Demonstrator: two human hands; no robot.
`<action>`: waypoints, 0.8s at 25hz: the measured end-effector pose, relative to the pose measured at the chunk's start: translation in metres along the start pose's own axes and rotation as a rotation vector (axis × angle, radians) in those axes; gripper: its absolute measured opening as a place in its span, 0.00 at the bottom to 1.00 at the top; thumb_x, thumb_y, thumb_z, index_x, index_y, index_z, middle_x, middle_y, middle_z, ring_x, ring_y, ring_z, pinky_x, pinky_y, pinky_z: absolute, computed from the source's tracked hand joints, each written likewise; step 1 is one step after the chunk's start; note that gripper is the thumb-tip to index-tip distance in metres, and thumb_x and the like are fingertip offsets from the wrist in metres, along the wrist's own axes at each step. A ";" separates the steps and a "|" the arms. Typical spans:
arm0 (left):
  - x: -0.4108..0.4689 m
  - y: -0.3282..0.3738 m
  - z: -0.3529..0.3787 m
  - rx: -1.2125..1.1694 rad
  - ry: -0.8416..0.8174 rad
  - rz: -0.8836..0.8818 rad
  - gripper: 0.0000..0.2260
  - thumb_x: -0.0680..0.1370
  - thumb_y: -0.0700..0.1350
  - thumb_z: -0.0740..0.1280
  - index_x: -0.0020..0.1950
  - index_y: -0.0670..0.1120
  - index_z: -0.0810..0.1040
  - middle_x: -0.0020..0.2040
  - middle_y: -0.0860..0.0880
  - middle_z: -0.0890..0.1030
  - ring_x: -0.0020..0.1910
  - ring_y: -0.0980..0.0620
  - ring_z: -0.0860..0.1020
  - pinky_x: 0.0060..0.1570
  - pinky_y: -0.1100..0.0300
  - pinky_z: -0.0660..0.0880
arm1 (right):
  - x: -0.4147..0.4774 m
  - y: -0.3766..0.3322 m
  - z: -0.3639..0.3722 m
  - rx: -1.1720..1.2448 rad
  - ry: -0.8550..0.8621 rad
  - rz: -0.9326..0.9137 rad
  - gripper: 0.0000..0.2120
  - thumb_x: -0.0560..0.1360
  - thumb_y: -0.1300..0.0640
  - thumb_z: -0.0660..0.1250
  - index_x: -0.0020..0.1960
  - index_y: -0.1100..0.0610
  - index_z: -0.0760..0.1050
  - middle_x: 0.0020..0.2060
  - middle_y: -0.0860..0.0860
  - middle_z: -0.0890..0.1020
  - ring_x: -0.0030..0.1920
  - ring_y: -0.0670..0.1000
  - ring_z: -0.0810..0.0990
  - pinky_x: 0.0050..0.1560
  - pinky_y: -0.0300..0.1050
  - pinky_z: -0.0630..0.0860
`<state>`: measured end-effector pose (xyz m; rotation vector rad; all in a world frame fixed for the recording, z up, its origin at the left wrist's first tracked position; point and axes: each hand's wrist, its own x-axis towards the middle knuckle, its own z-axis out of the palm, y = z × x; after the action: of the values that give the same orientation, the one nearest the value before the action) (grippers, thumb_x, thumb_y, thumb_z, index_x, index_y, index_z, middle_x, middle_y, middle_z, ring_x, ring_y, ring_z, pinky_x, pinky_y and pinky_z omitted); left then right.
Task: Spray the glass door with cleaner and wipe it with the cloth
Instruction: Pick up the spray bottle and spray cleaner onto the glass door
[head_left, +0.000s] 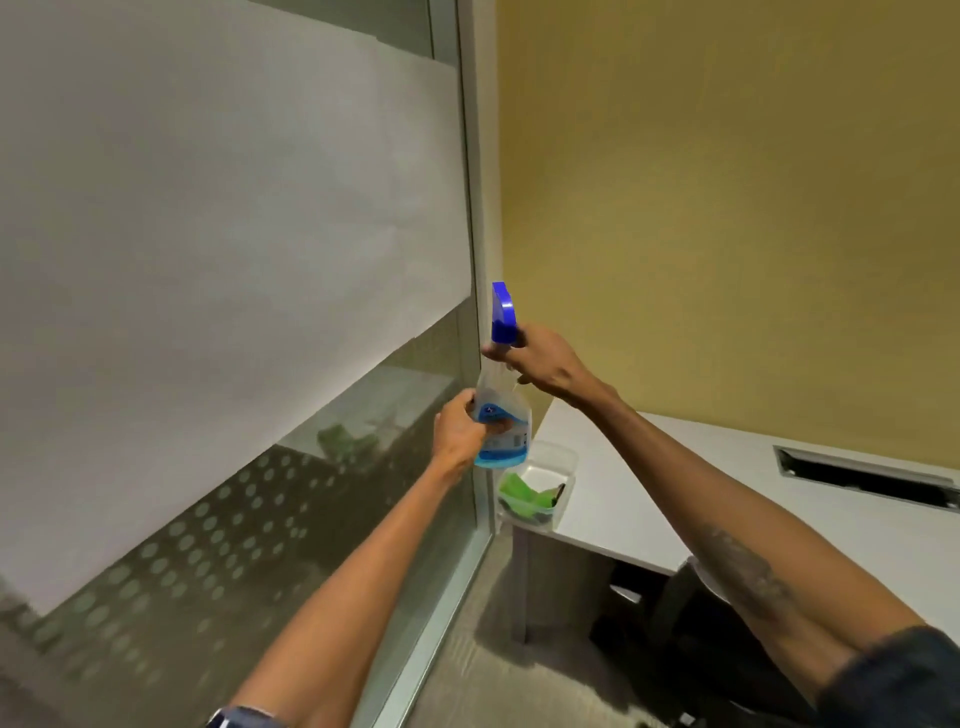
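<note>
The glass door (218, 249) fills the left half of the view, with a wide frosted band across it and a dotted strip lower down. In front of its right edge I hold a clear spray bottle (503, 410) with a blue trigger head and a little blue cleaner at the bottom. My left hand (460, 431) grips the bottle's body from the left. My right hand (540, 361) wraps the neck just under the blue head. A green cloth (522, 499) lies in a clear plastic tub (563, 460) below the bottle.
The tub stands on the near corner of a white desk (675, 467) against a yellow wall (727, 208). A dark cable slot (862, 475) is set into the desk top. A black chair (670, 603) sits under the desk edge. Grey carpet (493, 670) lies below.
</note>
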<state>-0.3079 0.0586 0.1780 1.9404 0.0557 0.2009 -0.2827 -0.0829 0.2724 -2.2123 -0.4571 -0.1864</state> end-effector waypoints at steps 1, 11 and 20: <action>0.011 -0.003 0.012 0.014 -0.022 0.018 0.19 0.77 0.40 0.75 0.66 0.45 0.77 0.62 0.48 0.82 0.59 0.51 0.79 0.64 0.48 0.79 | 0.007 0.016 -0.003 0.002 0.042 0.040 0.15 0.80 0.43 0.68 0.50 0.55 0.75 0.46 0.54 0.83 0.50 0.60 0.83 0.55 0.60 0.82; 0.129 -0.040 0.113 0.116 -0.256 0.028 0.20 0.79 0.42 0.73 0.70 0.44 0.78 0.67 0.46 0.82 0.65 0.49 0.80 0.65 0.55 0.76 | 0.083 0.185 -0.018 -0.060 0.290 0.355 0.12 0.80 0.46 0.70 0.52 0.55 0.76 0.45 0.53 0.81 0.46 0.55 0.79 0.50 0.51 0.77; 0.216 -0.076 0.193 0.417 -0.418 -0.012 0.17 0.80 0.47 0.71 0.69 0.45 0.80 0.66 0.47 0.83 0.63 0.48 0.81 0.65 0.52 0.77 | 0.137 0.333 -0.009 -0.061 0.163 0.633 0.15 0.79 0.50 0.72 0.59 0.59 0.80 0.54 0.59 0.83 0.55 0.62 0.81 0.49 0.46 0.69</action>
<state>-0.0592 -0.0620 0.0635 2.3584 -0.1805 -0.2471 -0.0279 -0.2456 0.0774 -2.2653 0.3467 -0.0378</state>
